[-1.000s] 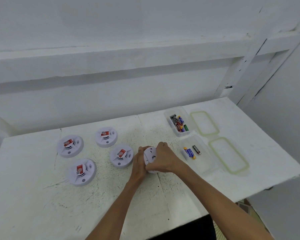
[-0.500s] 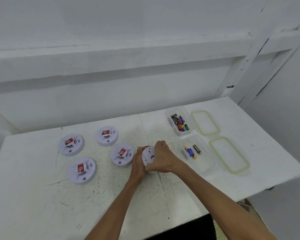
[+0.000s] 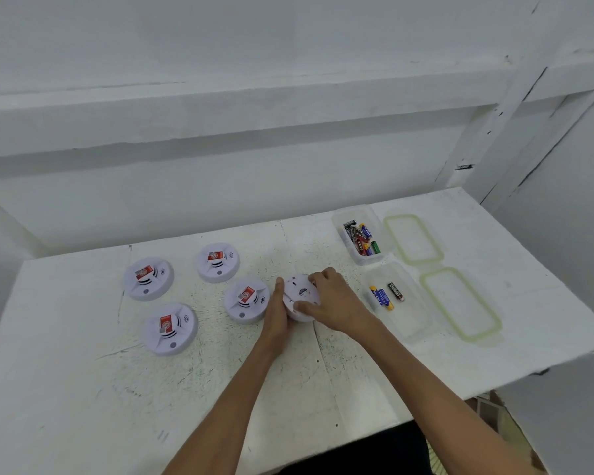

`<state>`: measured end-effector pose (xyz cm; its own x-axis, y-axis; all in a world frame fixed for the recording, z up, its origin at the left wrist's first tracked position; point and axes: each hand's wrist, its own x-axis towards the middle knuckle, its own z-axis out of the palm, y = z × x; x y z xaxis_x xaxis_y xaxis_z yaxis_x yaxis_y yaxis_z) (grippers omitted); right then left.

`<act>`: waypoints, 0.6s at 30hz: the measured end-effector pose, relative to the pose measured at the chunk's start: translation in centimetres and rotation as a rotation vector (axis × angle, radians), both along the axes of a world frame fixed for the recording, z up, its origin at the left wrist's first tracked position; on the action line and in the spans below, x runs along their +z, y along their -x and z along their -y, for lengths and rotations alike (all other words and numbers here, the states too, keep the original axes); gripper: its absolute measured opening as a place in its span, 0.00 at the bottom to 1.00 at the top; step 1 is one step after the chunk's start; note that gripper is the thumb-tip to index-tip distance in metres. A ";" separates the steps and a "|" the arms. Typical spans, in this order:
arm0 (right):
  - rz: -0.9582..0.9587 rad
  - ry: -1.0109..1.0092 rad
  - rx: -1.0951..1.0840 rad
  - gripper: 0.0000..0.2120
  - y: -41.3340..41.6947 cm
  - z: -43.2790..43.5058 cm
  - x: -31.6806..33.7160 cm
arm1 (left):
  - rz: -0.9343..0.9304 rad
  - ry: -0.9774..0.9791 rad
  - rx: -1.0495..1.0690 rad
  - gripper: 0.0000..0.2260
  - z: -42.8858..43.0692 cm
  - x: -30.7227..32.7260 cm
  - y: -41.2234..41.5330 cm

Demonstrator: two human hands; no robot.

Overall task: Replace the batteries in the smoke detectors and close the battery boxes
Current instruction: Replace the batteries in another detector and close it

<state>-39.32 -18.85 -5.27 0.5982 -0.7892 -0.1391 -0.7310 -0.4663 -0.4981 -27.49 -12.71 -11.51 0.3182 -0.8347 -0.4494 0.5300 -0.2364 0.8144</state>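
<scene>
Both hands hold one smoke detector (image 3: 300, 293), tipped up on the table (image 3: 83, 389).

The left hand (image 3: 276, 320) braces its left rim, thumb along the edge. The right hand (image 3: 333, 299) curls over the top with its thumb on the face, probably to twist the case open for the battery swap. Four other detectors (image 3: 169, 328) lie flat to the left, one almost touching the left hand. To the right, the near box (image 3: 412, 323) holds two batteries (image 3: 381, 296) and the far box (image 3: 340, 214) holds many. Both lids (image 3: 426, 279) lie beside them, and nothing blocks the reach.
</scene>
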 end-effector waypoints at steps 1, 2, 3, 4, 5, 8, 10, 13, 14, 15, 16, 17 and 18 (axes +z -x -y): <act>0.013 0.009 0.001 0.33 0.2 0.1 -0.1 | -0.033 0.001 -0.016 0.24 0.1 0.1 0.0; 0.029 0.015 -0.002 0.33 0.4 0.2 -0.1 | -0.063 0.002 -0.033 0.24 0.3 0.4 0.1; 0.052 0.019 -0.012 0.33 0.4 0.3 -0.1 | -0.085 0.008 -0.032 0.24 0.5 0.5 0.0; 0.088 0.024 -0.030 0.34 0.4 0.3 -0.1 | -0.121 0.024 -0.032 0.24 0.7 0.7 0.0; 0.129 0.025 -0.051 0.34 0.4 0.3 0.0 | -0.162 0.048 -0.022 0.24 1.0 0.9 0.0; 0.169 0.036 -0.073 0.37 -0.1 0.4 0.2 | -0.200 0.085 0.016 0.24 1.9 1.5 -0.1; 0.125 0.028 -0.052 0.40 -0.5 0.6 0.1 | -0.216 0.107 0.034 0.23 2.2 1.4 -0.2; 0.046 0.040 -0.026 0.39 -0.9 0.6 -0.3 | -0.233 0.102 0.038 0.20 2.5 0.9 -0.5; 0.042 0.041 -0.032 0.39 -1.0 0.5 -0.5 | -0.223 0.087 0.026 0.20 2.5 0.8 -0.6; 0.047 0.039 -0.038 0.39 -1.3 0.4 -0.7 | -0.211 0.068 0.023 0.21 2.5 0.6 -0.9; 0.056 0.043 -0.043 0.39 -1.4 0.3 -0.8 | -0.213 0.064 0.022 0.23 2.5 0.5 -0.8; 0.059 0.048 -0.037 0.39 -1.6 0.1 -0.9 | -0.211 0.055 0.017 0.23 2.4 0.5 -0.7; 0.052 0.059 -0.025 0.39 -1.9 0.1 -1.0 | -0.211 0.052 0.015 0.23 2.4 0.5 -0.6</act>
